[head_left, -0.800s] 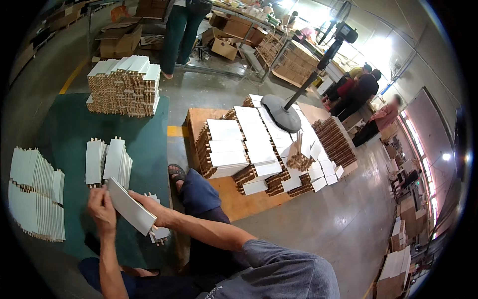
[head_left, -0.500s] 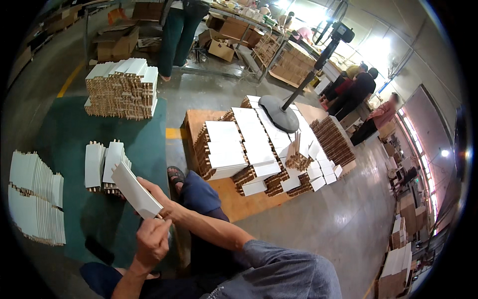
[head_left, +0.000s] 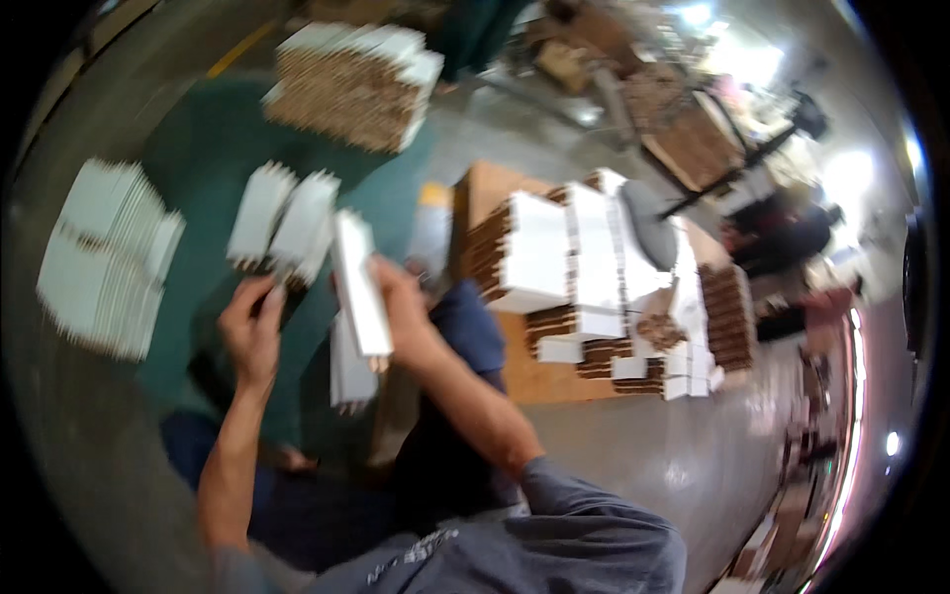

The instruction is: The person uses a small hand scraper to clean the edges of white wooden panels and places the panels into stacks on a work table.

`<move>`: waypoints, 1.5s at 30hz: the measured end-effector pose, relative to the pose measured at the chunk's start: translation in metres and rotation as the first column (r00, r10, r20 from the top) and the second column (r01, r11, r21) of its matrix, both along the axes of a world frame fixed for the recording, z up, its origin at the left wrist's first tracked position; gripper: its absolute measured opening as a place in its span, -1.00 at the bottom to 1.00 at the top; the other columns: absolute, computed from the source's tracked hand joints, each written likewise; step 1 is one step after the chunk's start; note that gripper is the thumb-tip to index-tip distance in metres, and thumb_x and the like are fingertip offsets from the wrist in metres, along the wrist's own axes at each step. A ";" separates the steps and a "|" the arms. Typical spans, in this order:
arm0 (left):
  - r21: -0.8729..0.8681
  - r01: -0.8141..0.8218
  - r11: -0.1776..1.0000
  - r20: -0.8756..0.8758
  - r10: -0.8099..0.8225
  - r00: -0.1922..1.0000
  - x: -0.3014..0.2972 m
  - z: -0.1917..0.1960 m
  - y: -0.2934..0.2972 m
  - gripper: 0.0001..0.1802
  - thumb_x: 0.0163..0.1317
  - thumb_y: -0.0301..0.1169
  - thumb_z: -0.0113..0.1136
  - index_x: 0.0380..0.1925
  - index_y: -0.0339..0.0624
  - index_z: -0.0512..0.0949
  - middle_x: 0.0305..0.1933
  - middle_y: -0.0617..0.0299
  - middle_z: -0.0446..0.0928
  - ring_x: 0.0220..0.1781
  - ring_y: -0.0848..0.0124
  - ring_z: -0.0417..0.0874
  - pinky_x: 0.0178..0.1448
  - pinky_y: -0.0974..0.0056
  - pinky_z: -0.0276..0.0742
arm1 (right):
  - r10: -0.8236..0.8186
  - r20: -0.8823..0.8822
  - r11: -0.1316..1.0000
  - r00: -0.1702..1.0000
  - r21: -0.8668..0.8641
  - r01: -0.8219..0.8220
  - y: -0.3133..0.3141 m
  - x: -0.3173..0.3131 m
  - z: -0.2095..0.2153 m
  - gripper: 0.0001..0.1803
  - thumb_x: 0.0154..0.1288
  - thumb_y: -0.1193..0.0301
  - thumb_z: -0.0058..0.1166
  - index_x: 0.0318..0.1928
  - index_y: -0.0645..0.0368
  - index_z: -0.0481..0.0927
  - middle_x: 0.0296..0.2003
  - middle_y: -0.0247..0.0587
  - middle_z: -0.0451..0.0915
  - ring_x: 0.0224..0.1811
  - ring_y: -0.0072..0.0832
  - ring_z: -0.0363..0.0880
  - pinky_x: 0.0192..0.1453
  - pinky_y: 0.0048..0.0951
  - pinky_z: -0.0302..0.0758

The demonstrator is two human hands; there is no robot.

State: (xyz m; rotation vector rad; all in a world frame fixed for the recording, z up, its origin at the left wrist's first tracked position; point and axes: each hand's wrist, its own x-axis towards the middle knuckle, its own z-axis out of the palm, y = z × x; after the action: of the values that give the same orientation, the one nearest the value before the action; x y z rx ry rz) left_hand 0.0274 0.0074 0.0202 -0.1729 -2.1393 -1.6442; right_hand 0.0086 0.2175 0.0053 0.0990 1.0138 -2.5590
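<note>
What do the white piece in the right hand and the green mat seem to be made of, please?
White piece in the right hand: probably painted wood, smooth and pale; bare-looking tan pegs show at its end. Green mat: possibly rubber or plastic, dull and evenly coloured, though blur hides any texture.

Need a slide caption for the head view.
Right hand holds a white panel; left hand is near two small panel stacks on a green surface.
</note>
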 end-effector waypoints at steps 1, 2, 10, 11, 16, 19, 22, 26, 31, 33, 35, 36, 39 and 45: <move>0.085 0.016 0.996 0.039 -0.019 0.999 0.000 0.002 -0.003 -0.81 0.30 -0.53 0.23 -0.15 -0.43 0.64 -0.26 0.23 0.61 -0.25 0.51 0.56 -0.13 0.40 0.48 | 0.071 0.028 0.973 0.997 -0.221 -0.063 0.000 -0.005 -0.006 -0.55 0.38 0.30 -0.01 0.17 0.33 0.48 -0.11 -0.09 0.65 -0.14 -0.33 0.69 0.00 -0.37 0.65; 0.058 0.002 0.998 0.024 -0.003 1.000 0.002 0.006 -0.005 -0.82 0.30 -0.53 0.23 -0.16 -0.43 0.64 -0.28 0.23 0.60 -0.27 0.52 0.56 -0.15 0.41 0.47 | 0.000 0.083 0.963 0.997 -0.270 0.022 -0.008 -0.005 0.003 -0.45 0.29 0.39 -0.02 0.26 0.38 0.41 0.06 0.09 0.61 0.07 -0.14 0.66 0.19 -0.19 0.62; 0.117 -0.030 0.993 0.090 0.020 0.996 0.000 0.001 -0.001 -0.82 0.30 -0.52 0.24 -0.18 -0.44 0.63 -0.32 0.23 0.58 -0.32 0.53 0.52 -0.22 0.42 0.44 | 0.222 -0.023 0.911 0.975 -0.352 -0.216 -0.010 0.004 0.015 -0.36 0.43 0.38 -0.30 0.50 0.18 0.14 0.38 0.20 0.31 0.45 0.04 0.28 0.42 0.26 0.32; 0.122 -0.024 0.992 0.094 0.013 0.995 -0.003 0.001 -0.002 -0.82 0.29 -0.52 0.24 -0.18 -0.45 0.63 -0.32 0.23 0.58 -0.32 0.53 0.53 -0.22 0.42 0.44 | 0.233 -0.041 0.918 0.972 -0.320 -0.234 -0.010 0.002 0.015 -0.38 0.44 0.40 -0.32 0.50 0.16 0.14 0.38 0.19 0.31 0.45 0.04 0.29 0.42 0.27 0.32; 0.136 0.008 0.991 0.069 -0.018 0.997 -0.011 -0.002 -0.002 -0.78 0.32 -0.46 0.26 -0.12 -0.39 0.67 -0.26 0.29 0.58 -0.28 0.57 0.51 -0.22 0.41 0.41 | 0.214 -0.019 0.947 0.977 -0.240 -0.212 -0.008 0.004 0.011 -0.43 0.62 0.15 -0.33 0.48 0.13 0.18 0.30 0.10 0.43 0.30 -0.03 0.49 0.27 0.09 0.55; 0.079 0.014 0.997 0.004 -0.014 1.000 -0.008 0.002 -0.001 -0.79 0.32 -0.47 0.25 -0.12 -0.39 0.67 -0.25 0.27 0.60 -0.26 0.54 0.53 -0.19 0.41 0.44 | 0.275 0.110 0.940 0.955 -0.241 -0.242 -0.011 0.004 0.006 -0.43 0.62 0.14 -0.34 0.43 0.25 0.26 0.26 0.14 0.47 0.26 -0.08 0.53 0.23 -0.02 0.61; -0.034 -0.030 0.999 -0.078 0.027 0.997 -0.008 0.003 -0.004 -0.81 0.30 -0.52 0.22 -0.13 -0.37 0.67 -0.25 0.18 0.61 -0.29 0.43 0.58 -0.20 0.36 0.49 | 0.278 0.145 0.949 0.950 -0.197 -0.247 -0.017 0.009 0.004 -0.42 0.62 0.15 -0.37 0.37 0.33 0.33 0.20 0.16 0.52 0.12 -0.11 0.63 0.13 -0.10 0.66; -0.129 -0.033 0.991 -0.109 0.019 0.994 -0.012 0.002 -0.008 -0.80 0.27 -0.55 0.22 -0.13 -0.36 0.67 -0.23 0.12 0.64 -0.24 0.34 0.65 -0.15 0.30 0.55 | 0.309 0.179 0.947 0.934 -0.152 -0.284 -0.024 0.014 -0.002 -0.44 0.61 0.14 -0.35 0.31 0.33 0.40 0.11 0.13 0.59 0.00 -0.12 0.68 0.04 -0.14 0.68; -0.262 -0.001 0.965 -0.183 -0.049 0.982 -0.007 -0.003 -0.001 -0.84 0.19 -0.62 0.23 -0.22 -0.35 0.68 -0.26 0.05 0.62 -0.23 0.20 0.68 -0.13 0.22 0.59 | 0.276 0.234 0.952 0.932 -0.200 -0.232 -0.015 0.013 -0.022 -0.51 0.59 0.14 -0.26 0.16 0.30 0.51 -0.04 0.01 0.67 -0.13 -0.18 0.70 -0.09 -0.20 0.70; -0.303 0.052 0.952 -0.232 -0.127 0.964 0.002 -0.007 0.011 -0.84 0.18 -0.62 0.24 -0.23 -0.35 0.68 -0.28 0.04 0.61 -0.24 0.17 0.68 -0.15 0.21 0.59 | 0.239 0.265 0.960 0.934 -0.205 -0.188 -0.013 0.012 -0.021 -0.52 0.58 0.13 -0.23 0.13 0.28 0.53 -0.09 -0.05 0.68 -0.17 -0.24 0.71 -0.13 -0.24 0.70; -0.308 0.008 0.951 -0.232 -0.083 0.969 0.002 -0.006 0.012 -0.84 0.17 -0.63 0.25 -0.23 -0.35 0.67 -0.29 0.03 0.61 -0.26 0.14 0.67 -0.17 0.17 0.59 | 0.208 0.299 0.971 0.931 -0.181 -0.158 -0.014 0.012 -0.013 -0.51 0.58 0.09 -0.23 0.13 0.25 0.52 -0.15 -0.10 0.69 -0.22 -0.30 0.72 -0.16 -0.29 0.69; -0.315 -0.028 0.949 -0.224 -0.046 0.973 -0.003 -0.007 0.006 -0.84 0.17 -0.63 0.24 -0.23 -0.35 0.66 -0.29 0.03 0.61 -0.26 0.14 0.67 -0.17 0.16 0.58 | 0.226 0.256 0.971 0.940 -0.139 -0.195 -0.016 0.014 -0.005 -0.52 0.58 0.10 -0.22 0.13 0.24 0.52 -0.14 -0.10 0.69 -0.21 -0.31 0.72 -0.15 -0.29 0.69; -0.291 -0.068 0.954 -0.199 0.010 0.980 -0.015 -0.005 -0.002 -0.86 0.18 -0.62 0.22 -0.24 -0.34 0.64 -0.29 0.01 0.60 -0.26 0.12 0.66 -0.18 0.15 0.58 | 0.266 0.182 0.964 0.947 -0.071 -0.257 -0.019 0.018 0.004 -0.55 0.56 0.12 -0.18 0.13 0.22 0.53 -0.12 -0.10 0.68 -0.18 -0.34 0.71 -0.11 -0.29 0.69; -0.295 0.203 0.934 -0.215 -0.272 0.938 0.024 0.002 0.035 -0.87 0.19 -0.61 0.20 -0.25 -0.34 0.64 -0.30 0.00 0.59 -0.21 0.08 0.65 -0.11 0.11 0.59 | 0.139 0.280 0.985 0.950 -0.140 -0.102 -0.012 0.008 -0.009 -0.56 0.56 0.11 -0.16 0.11 0.20 0.55 -0.12 -0.12 0.69 -0.16 -0.33 0.71 -0.04 -0.32 0.67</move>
State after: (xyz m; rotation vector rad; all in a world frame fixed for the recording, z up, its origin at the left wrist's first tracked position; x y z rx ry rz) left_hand 0.0511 0.0428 0.0223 -0.7149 -2.1972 -1.3559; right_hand 0.0169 0.2055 -0.0038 0.3546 0.7255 -2.3993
